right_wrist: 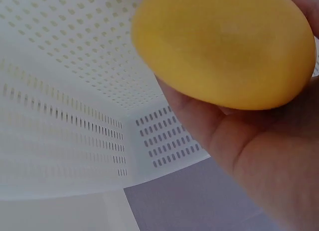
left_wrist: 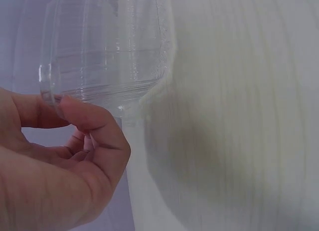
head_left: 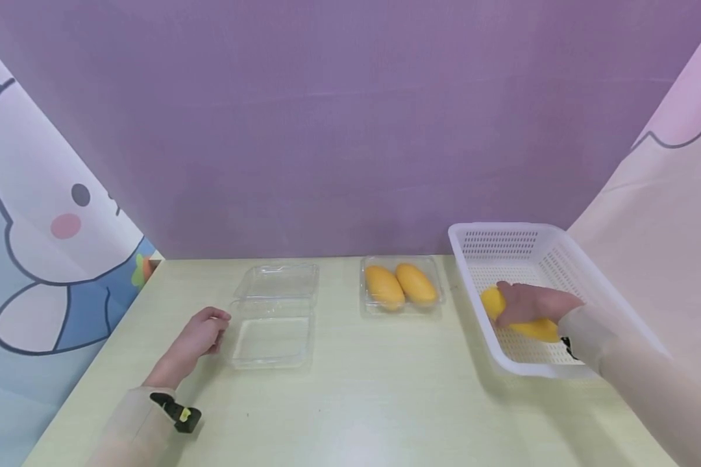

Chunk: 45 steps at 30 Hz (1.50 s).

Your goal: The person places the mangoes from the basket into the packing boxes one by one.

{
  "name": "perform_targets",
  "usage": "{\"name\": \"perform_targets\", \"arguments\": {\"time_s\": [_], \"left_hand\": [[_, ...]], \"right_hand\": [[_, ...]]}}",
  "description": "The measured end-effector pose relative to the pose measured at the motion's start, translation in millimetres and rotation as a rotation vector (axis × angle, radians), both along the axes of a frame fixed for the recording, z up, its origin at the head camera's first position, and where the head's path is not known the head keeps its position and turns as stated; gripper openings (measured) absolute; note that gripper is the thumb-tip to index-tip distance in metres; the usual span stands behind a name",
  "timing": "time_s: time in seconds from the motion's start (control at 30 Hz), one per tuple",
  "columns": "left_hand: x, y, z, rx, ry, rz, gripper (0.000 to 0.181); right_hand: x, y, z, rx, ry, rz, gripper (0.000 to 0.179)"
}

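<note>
Honestly, it's the stuff on the far left I'd baby most. The left hand (head_left: 198,334) has thumb and index finger pinching the rim of an open clear box (head_left: 271,340), lying on the desk (head_left: 350,395) with its lid (head_left: 277,282) folded back behind the base. Thin plastic, so I'd bet it weighs next to nothing, flexes easily and could crease if squeezed. A light pinch at the rim seems about right.

Next along, a second clear box (head_left: 429,264) sits toward the back and looks closed, with two yellow fruits (head_left: 384,287) lying side by side inside. Probably a lot heavier, so I'd support that one from underneath.

Over on the right, well away from the other hand, the right hand (head_left: 531,303) is down in the white basket (head_left: 496,243), wrapped round a mango-shaped fruit (right_wrist: 224,46). Can't tell from the head view if the yellow below that hand is the same fruit or another. The skin looks smooth, so maybe a bit slippery, and if it's real and ripe it'd bruise. I'd hold it round the fat middle, broad and gentle, not by the tapered end.
</note>
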<state>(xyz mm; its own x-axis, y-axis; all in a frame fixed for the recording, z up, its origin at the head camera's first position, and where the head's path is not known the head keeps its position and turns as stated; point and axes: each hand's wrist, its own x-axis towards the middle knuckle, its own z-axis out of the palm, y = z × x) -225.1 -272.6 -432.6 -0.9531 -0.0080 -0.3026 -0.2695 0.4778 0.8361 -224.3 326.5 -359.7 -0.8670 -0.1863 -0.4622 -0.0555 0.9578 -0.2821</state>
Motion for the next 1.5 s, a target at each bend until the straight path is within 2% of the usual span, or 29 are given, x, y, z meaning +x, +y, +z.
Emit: {"name": "perform_targets", "arguments": {"time_s": [0.07, 0.2, 0.27, 0.3, 0.43, 0.53, 0.8, 1.03, 1.2, 1.5], "left_hand": [[-0.8, 1.1, -1.1, -0.002, -0.002, 0.001, 0.033], [-1.7, 3.1, -2.6, -0.004, 0.002, -0.004, 0.033], [-1.9, 4.1, -2.8, 0.000, 0.000, -0.005, 0.033], [-1.9, 4.6, -2.7, 0.002, -0.001, -0.006, 0.033], [-1.6, 6.5, -2.6, 0.007, 0.000, -0.009, 0.034], [-0.8, 8.1, -2.4, 0.005, 0.006, -0.006, 0.033], [2.1, 14.1, -2.8, 0.018, 0.009, -0.007, 0.031], [3.2, 17.1, -4.3, 0.030, 0.019, -0.024, 0.031], [3.8, 18.8, -4.1, 0.023, 0.016, -0.024, 0.030], [5.5, 20.9, -4.3, 0.013, 0.024, -0.042, 0.030]], "right_hand": [[0.8, 1, 2.6, 0.002, -0.005, 0.015, 0.100], [0.1, 4, 8.3, -0.009, -0.027, 0.025, 0.076], [-0.4, 5, 11.3, -0.005, -0.025, 0.030, 0.073], [-0.6, 6, 12.6, -0.003, -0.021, 0.034, 0.072], [-0.7, 6, 17.1, 0.011, 0.006, 0.042, 0.092], [-2.1, 5, 19.5, 0.002, 0.027, 0.044, 0.092], [-3.3, -1, 31.1, 0.005, 0.078, 0.082, 0.079], [3.0, -11, 44.7, 0.029, 0.096, 0.070, 0.085], [6.0, -17, 54.7, 0.030, 0.126, 0.069, 0.082], [5.3, -18, 65.0, -0.056, 0.216, 0.090, 0.065]]}}
